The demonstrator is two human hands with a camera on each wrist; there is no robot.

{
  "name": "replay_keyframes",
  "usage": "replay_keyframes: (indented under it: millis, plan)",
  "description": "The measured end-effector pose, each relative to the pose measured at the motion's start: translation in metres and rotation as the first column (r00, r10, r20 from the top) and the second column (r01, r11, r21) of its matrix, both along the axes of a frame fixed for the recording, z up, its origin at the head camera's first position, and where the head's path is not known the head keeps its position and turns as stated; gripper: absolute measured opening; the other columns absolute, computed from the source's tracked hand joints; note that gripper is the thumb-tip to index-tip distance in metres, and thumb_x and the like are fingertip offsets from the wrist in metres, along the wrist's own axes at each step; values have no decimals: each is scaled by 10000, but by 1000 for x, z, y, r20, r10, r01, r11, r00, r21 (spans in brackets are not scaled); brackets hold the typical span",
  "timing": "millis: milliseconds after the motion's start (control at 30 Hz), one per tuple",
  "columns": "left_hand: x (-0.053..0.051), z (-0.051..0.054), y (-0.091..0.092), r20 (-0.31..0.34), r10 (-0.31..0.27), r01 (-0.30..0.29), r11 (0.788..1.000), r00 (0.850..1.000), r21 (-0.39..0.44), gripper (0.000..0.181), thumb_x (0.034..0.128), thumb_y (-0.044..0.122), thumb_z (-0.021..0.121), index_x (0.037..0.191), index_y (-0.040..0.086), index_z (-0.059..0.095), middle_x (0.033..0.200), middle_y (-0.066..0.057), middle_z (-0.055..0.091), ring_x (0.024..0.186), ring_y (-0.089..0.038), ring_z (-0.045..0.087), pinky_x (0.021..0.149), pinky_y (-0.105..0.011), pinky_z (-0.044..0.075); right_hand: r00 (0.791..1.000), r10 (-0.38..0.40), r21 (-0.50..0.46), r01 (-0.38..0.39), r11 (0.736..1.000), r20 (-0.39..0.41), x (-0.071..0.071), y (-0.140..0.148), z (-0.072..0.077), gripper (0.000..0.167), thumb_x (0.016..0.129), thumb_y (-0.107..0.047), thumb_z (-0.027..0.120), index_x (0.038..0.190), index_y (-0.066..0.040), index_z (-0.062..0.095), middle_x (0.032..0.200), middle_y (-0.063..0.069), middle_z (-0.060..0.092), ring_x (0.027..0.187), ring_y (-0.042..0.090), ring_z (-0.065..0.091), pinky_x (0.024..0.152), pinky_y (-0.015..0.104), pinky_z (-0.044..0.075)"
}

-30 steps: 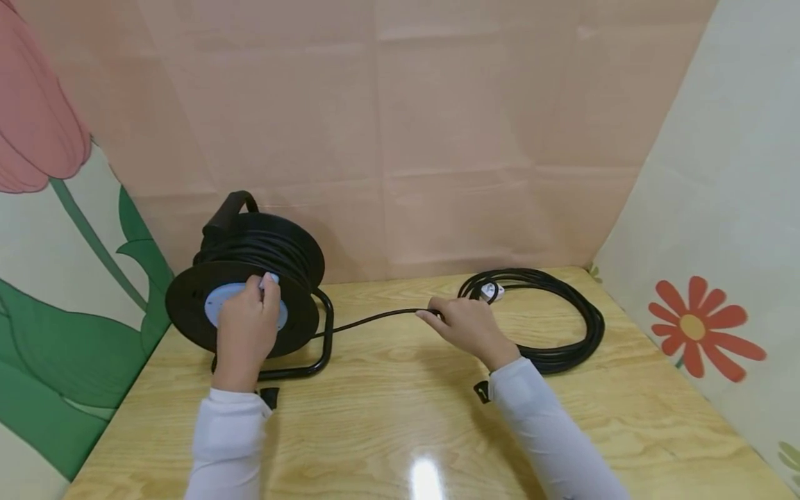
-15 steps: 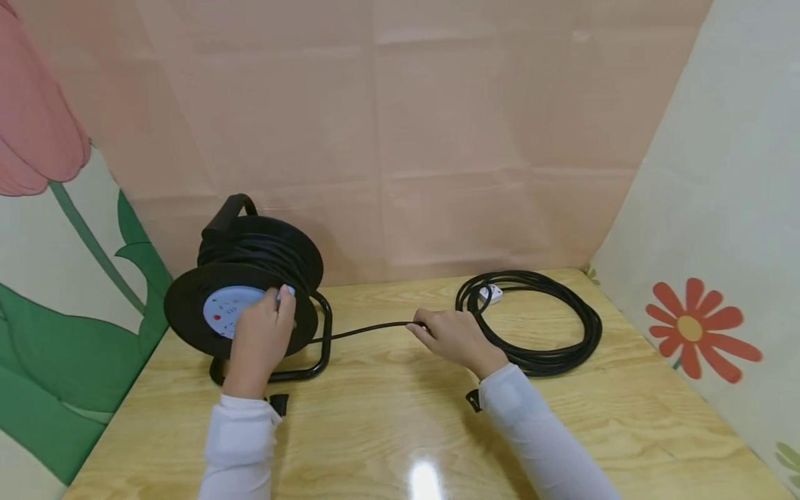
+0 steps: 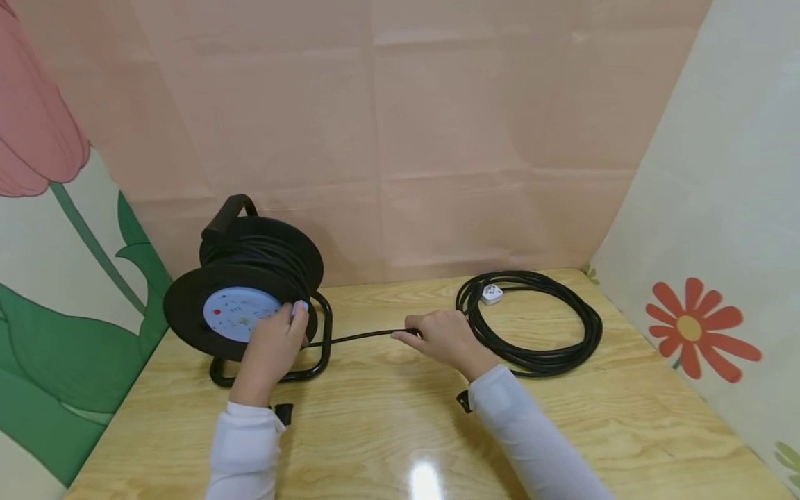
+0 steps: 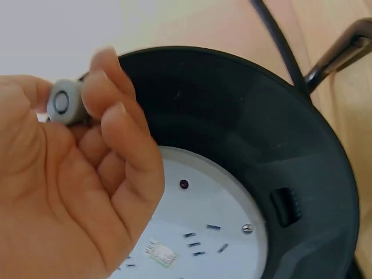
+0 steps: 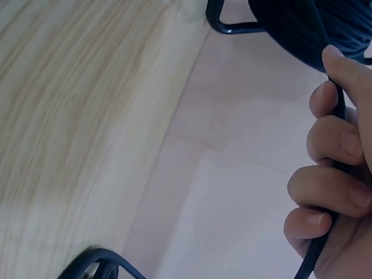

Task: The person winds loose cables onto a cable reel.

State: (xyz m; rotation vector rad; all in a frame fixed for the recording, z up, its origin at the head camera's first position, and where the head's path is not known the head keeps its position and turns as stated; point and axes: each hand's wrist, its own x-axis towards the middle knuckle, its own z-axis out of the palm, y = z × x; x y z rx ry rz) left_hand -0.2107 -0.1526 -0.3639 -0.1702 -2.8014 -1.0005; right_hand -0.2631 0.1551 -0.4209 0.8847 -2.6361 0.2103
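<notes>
The socket panel (image 3: 240,312) on the cable reel (image 3: 244,276) is partly hidden by the left hand (image 3: 275,340), by which the crank knob (image 4: 65,102) is pinched. The cable (image 3: 365,335) is gripped by the curled fingers of the right hand (image 3: 440,337), cut off in its wrist view. Windings (image 3: 271,251) are held between the reel's flanges (image 3: 184,316), on the surface's (image 3: 362,430) left.

Black plastic cable reel (image 3: 240,274), wound with cable, standing at left on its black tubular frame (image 3: 326,330); pale blue round slotted disc (image 3: 240,312) faces near. Left hand (image 3: 273,347) pinches its small grey knob (image 4: 65,103). Thin black cable (image 3: 362,336) runs from reel to right hand (image 3: 444,337), gripped. Black cable coil (image 3: 550,361) lies flat, right; white plug (image 3: 492,294) at its far-left part.
</notes>
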Motion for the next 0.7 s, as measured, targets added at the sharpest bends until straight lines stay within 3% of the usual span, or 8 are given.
replay_keyframes:
  millis: [100, 400, 567, 700]
  plan:
    - [0, -2, -2, 85, -36, 34, 999, 996, 17, 645, 1079, 523, 189, 907, 76, 621, 791, -53, 606, 750, -242, 549, 739, -441, 471, 999, 32, -9, -32, 999, -7, 0, -5, -1, 389, 992, -560, 535, 756, -252, 559, 502, -138, 376, 411, 26, 330, 388, 235, 219]
    - [0, -9, -7, 193, -127, 123, 992, 973, 34, 609, 1087, 514, 189, 941, 87, 597, 799, -42, 603, 741, -206, 543, 725, -397, 465, 998, 45, 1, -45, 999, -52, 1, -19, -3, 303, 985, -498, 596, 839, -235, 637, 547, -152, 458, 424, 22, 356, 384, 244, 236]
    - [-2, -17, -10, 257, -162, 146, 986, 953, 81, 610, 1092, 500, 228, 869, 79, 610, 749, -28, 605, 683, -189, 554, 675, -346, 470, 984, 79, -4, -81, 997, -157, 1, -31, -7, 292, 956, -470, 656, 796, -230, 610, 525, -152, 419, 414, 16, 329, 377, 235, 227]
    - [-4, -23, -14, 301, -204, 177, 977, 932, 114, 635, 1100, 469, 247, 802, 54, 624, 728, -32, 600, 656, -191, 556, 623, -324, 481, 957, 110, 24, -107, 994, -270, 1, -41, -11, 297, 949, -464, 669, 776, -228, 619, 510, -147, 450, 413, 6, 323, 394, 224, 215]
